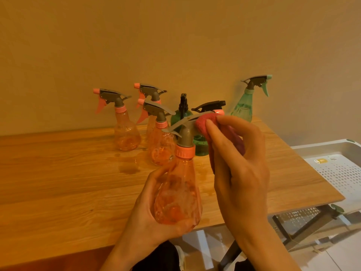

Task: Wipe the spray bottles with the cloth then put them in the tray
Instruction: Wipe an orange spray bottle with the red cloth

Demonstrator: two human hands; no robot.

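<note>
Gripping the body of an orange spray bottle (178,194) low in the centre of the frame, the left hand (156,212) had its fingers curled round the base and held it above the near edge of the wooden table (58,182). The right hand (240,173) pinched a pink cloth (207,124) against the bottle's grey trigger head. Behind, mid-frame, stood three more orange bottles (127,132), two dark green bottles (182,114) and, toward the upper right, a light green bottle (243,108). The white perforated tray (332,153) sat at the right edge, beside the table.
</note>
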